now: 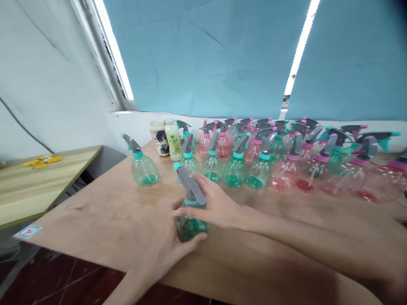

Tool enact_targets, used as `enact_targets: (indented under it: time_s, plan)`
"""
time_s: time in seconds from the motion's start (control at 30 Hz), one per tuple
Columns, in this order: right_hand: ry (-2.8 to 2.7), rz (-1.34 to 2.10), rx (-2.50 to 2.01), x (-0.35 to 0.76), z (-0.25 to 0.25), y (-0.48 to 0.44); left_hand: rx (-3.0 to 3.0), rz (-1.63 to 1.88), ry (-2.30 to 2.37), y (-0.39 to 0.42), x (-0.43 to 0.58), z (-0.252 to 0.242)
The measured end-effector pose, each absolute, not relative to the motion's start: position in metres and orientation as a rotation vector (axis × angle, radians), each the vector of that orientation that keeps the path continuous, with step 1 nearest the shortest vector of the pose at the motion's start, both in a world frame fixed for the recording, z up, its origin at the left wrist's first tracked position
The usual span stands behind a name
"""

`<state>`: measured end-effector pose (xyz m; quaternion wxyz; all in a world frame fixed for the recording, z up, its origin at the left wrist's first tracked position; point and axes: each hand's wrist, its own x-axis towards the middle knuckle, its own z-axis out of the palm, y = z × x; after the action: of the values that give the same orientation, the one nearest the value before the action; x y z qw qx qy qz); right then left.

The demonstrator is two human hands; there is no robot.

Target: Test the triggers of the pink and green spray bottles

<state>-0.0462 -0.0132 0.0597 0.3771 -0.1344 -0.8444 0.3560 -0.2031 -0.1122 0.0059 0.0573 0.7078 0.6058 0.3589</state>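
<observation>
A green spray bottle with a grey trigger head and a teal nozzle is between my hands, close to the table's front edge. My left hand wraps round its lower body from the left, thumb across the front. Higher up, my right hand grips it around the neck, just under the head. Part of the bottle is hidden by my fingers. Behind and to the left stands another green spray bottle, upright and apart from my hands.
Rows of green and pink spray bottles fill the back and right of the wooden table. A pale green drink bottle and a printed cup stand at the back. On a side table at left lies a yellow object.
</observation>
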Motion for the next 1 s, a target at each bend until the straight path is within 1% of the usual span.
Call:
enact_targets:
  time_s: [0.1, 0.2, 0.3, 0.37, 0.43, 0.57, 0.73, 0.87, 1.0]
  plan:
    - [-2.333, 0.891, -0.374, -0.041, 0.058, -0.006, 1.904, 1.146, 1.869, -0.115, -0.225, 0.008]
    - [-2.358, 0.833, -0.546, -0.038, 0.059, 0.003, 1.788, 1.232, 1.951, -0.110, -0.250, 0.010]
    - [-2.312, 0.657, -0.756, -0.040, 0.064, 0.014, 1.743, 1.292, 2.047, -0.098, -0.275, 0.010]
    - [-2.283, 0.538, -0.836, -0.044, 0.066, 0.022, 1.690, 1.362, 2.111, -0.089, -0.291, 0.009]
    - [-2.253, 0.464, -0.891, -0.050, 0.067, 0.029, 1.627, 1.354, 2.177, -0.080, -0.303, 0.007]
    - [-2.181, 0.407, -0.990, -0.063, 0.065, 0.037, 1.678, 1.289, 2.176, -0.065, -0.314, 0.006]
    - [-2.141, 0.348, -1.031, -0.077, 0.058, 0.045, 1.795, 1.330, 2.070, -0.048, -0.319, 0.002]
    - [-2.125, 0.323, -1.096, -0.085, 0.057, 0.053, 1.843, 1.305, 2.090, -0.035, -0.323, -0.002]
    - [-2.119, 0.367, -1.107, -0.095, 0.057, 0.060, 1.906, 1.247, 2.174, -0.026, -0.321, 0.005]
